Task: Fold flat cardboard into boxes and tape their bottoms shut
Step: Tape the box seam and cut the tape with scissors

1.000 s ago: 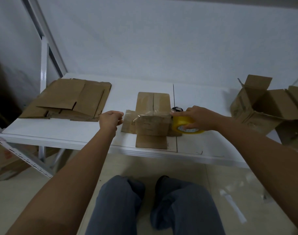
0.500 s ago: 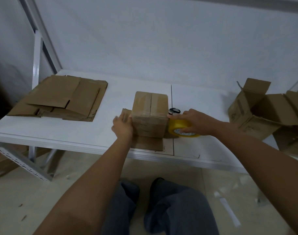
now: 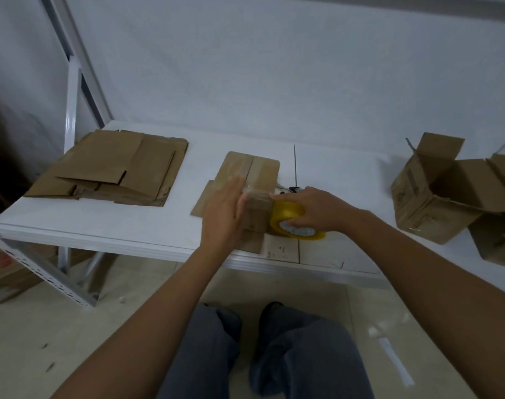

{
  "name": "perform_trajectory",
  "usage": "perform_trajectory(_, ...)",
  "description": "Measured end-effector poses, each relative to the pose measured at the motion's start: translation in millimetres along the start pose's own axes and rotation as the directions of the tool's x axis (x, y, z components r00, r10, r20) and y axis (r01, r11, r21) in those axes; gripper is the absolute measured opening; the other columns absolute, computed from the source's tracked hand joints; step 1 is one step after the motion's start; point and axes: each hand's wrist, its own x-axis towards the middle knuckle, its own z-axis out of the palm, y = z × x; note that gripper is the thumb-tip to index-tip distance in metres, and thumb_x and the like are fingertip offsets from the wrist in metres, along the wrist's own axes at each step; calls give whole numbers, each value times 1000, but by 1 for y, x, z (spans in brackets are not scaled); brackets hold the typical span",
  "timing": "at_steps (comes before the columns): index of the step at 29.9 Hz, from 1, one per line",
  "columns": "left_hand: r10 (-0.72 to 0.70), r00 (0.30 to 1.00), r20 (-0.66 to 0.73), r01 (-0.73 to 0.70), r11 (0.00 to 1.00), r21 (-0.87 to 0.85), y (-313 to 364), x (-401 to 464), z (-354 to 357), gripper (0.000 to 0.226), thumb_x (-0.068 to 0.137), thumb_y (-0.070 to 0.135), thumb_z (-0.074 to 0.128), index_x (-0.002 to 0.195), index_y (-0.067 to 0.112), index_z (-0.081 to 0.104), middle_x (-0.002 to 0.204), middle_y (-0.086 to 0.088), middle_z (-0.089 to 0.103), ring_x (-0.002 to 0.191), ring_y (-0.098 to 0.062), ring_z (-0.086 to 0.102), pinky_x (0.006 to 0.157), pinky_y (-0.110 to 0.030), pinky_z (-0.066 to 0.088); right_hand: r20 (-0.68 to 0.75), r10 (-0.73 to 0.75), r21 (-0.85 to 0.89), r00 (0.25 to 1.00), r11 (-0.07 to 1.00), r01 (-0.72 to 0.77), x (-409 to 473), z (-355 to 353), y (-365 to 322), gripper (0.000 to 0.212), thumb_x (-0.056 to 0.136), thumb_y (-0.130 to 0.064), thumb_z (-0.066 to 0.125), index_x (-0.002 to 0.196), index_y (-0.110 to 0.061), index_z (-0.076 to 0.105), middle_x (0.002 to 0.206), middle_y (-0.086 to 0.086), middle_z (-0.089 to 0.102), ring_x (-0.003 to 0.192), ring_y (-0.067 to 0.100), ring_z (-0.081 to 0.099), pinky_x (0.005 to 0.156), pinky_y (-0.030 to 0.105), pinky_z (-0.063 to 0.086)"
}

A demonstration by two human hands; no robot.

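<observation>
A small cardboard box [image 3: 252, 174] stands bottom-up at the middle of the white table [image 3: 147, 226], its loose flaps spread on the surface around it. My left hand [image 3: 222, 211] lies flat with straight fingers against the box's near left edge, over a strip of clear tape. My right hand [image 3: 311, 208] grips a yellow tape roll [image 3: 291, 223] pressed against the box's right side. A small dark object [image 3: 294, 188], partly hidden, lies just behind that hand.
A pile of flat cardboard [image 3: 113, 171] lies on the table's left. Two folded boxes [image 3: 447, 194] with open flaps sit at the right end. A metal rack post [image 3: 71, 116] rises at the back left. My legs are under the table's front edge.
My left hand has moved from left of the box onto its near left edge and now lies flat there. My right hand has kept the tape roll at the box's right side.
</observation>
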Motion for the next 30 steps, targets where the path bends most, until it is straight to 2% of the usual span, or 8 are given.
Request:
perform_trajectory(2,36,991,129,-56,987,152,-9,7,-4,59,100,51,20,136,13,47,136,-11,51,130,-29,43,108,-44,36,13,-14,65,1000,998,13,9,6,-14,69,85,-55,59,144,-47,24,124,6,58,110,22,53,87,31,44)
perform_trajectory(6,15,968,251,-133,877,461,-32,15,-18,67,95,49,3,149,17,28,157,-3,24,147,-18,12,120,-36,4,-2,4,210,1000,978,-3,15,16,-37,70,88,-52,57,146,-44,20,133,6,54,115,23,55,92,34,49)
perform_trajectory(9,-51,952,302,-143,798,585,-24,26,-14,65,96,47,7,150,17,26,157,-10,23,147,-26,11,120,-38,6,-40,48,375,998,927,-30,12,21,-42,67,89,-47,57,146,-39,24,134,4,52,117,23,54,92,33,49)
perform_trajectory(13,-185,948,259,-84,639,764,-2,30,9,61,99,53,17,151,21,16,156,-17,17,145,-38,9,118,-46,10,-58,107,649,993,759,-44,5,32,-38,65,89,-41,61,143,-43,25,145,-1,38,122,21,49,95,36,50)
perform_trajectory(18,-147,964,220,-53,708,704,-4,38,8,49,102,45,26,147,26,32,152,-12,31,143,-31,20,113,-41,19,-77,174,809,982,587,-40,-9,44,-38,63,87,-31,67,138,-33,29,131,-8,39,115,16,50,86,27,51)
perform_trajectory(21,-136,945,297,-57,826,560,-8,41,-4,45,103,38,32,146,27,36,154,-8,31,144,-25,22,111,-38,24,-112,173,805,979,594,-13,-11,46,-51,61,85,-31,68,136,-29,34,126,-8,43,111,15,52,85,27,50)
perform_trajectory(26,-36,914,403,-167,874,456,-13,39,-34,43,103,30,36,144,21,40,154,-7,31,144,-22,23,109,-35,28,-151,190,794,970,608,4,-8,55,-77,55,82,-39,71,127,-33,40,122,-4,52,107,17,56,88,38,53)
perform_trajectory(30,-28,899,438,-163,905,394,-22,46,-40,42,103,31,37,144,26,39,155,-2,28,145,-16,19,111,-34,25,-184,242,846,953,533,29,-4,64,-94,48,83,-34,70,122,-30,42,115,-4,54,100,14,58,81,32,53)
